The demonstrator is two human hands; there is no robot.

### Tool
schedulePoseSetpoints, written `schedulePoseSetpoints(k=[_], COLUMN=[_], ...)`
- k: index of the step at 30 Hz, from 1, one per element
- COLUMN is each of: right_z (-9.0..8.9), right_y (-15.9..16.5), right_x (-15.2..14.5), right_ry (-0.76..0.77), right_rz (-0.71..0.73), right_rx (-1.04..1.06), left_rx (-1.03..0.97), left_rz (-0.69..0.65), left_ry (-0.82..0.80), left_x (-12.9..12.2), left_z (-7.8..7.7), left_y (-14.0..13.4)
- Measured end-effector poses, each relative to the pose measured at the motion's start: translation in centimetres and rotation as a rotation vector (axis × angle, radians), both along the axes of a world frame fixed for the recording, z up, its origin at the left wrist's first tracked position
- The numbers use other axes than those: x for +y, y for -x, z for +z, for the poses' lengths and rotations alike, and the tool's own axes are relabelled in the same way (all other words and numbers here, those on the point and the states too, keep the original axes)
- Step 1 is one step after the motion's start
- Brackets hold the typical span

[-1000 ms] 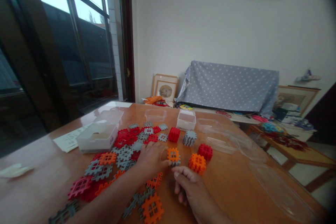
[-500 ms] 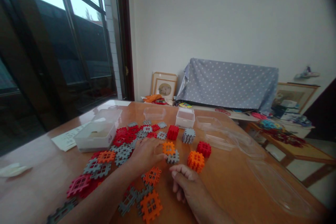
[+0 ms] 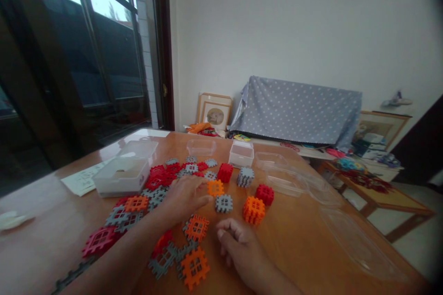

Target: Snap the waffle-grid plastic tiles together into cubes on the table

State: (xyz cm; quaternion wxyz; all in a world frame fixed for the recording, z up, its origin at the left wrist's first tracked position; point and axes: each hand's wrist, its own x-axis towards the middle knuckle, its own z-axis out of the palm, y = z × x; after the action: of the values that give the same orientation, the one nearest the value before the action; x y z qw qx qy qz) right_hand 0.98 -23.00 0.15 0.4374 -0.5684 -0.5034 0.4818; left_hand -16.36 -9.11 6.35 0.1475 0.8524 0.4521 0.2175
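Observation:
My left hand (image 3: 187,197) reaches over the loose pieces, its fingers pinched at the left edge of an orange interlocking window piece (image 3: 215,188). Just below that lies a grey interlocking piece (image 3: 224,203), flat on the table and apart from it. My right hand (image 3: 238,242) rests nearer to me with its fingers curled in, and nothing shows in it. To its upper right stand an orange stack (image 3: 254,209) and a red stack (image 3: 265,194) of such pieces. Farther back are another red stack (image 3: 224,172) and a grey stack (image 3: 245,177).
Loose red, grey and orange pieces (image 3: 195,267) spread over the table's left and middle. A lidless plastic box (image 3: 121,186) stands at left beside a paper sheet (image 3: 78,182). Clear trays (image 3: 284,182) and a small white box (image 3: 241,159) sit toward the back; a transparent lid (image 3: 360,239) lies right.
The orange piece has shifted slightly left and away from me with my left hand, so the grey piece beneath it now shows whole. My right hand stays curled in about the same place.

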Motion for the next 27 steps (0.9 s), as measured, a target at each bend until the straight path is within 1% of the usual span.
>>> schedulePoseSetpoints(k=[4, 6, 9, 12, 15, 18, 22, 27], right_z=[-0.4, -0.5, -0.4, -0.3, -0.2, -0.2, 0.0, 0.2], right_y=[0.2, 0.3, 0.2, -0.1, -0.5, -0.7, -0.8, -0.8], right_x=[-0.4, -0.5, -0.5, -0.5, -0.6, -0.8, -0.8, -0.8], right_ry=[-0.263, -0.320, -0.331, -0.333, -0.308, -0.306, -0.303, -0.273], right_rz=[0.139, 0.177, 0.157, 0.154, 0.183, 0.216, 0.239, 0.245], right_rx=[-0.294, -0.374, -0.418, -0.455, -0.471, -0.481, -0.486, -0.491], left_rx=[0.041, 0.073, 0.101, 0.108, 0.104, 0.106, 0.130, 0.156], left_rz=[-0.119, -0.187, -0.268, -0.278, -0.305, -0.351, -0.357, -0.361], left_ry=[-0.029, -0.032, -0.022, 0.029, 0.088, 0.116, 0.128, 0.131], left_x=[-1.3, -1.5, -1.3, -0.9, -0.7, -0.5, -0.5, -1.0], left_z=[0.8, 0.9, 0.9, 0.7, 0.6, 0.3, -0.1, 0.1], left_y=[-2.6, -4.3, -6.8, -9.0, -10.4, -11.0, -11.4, -11.6])
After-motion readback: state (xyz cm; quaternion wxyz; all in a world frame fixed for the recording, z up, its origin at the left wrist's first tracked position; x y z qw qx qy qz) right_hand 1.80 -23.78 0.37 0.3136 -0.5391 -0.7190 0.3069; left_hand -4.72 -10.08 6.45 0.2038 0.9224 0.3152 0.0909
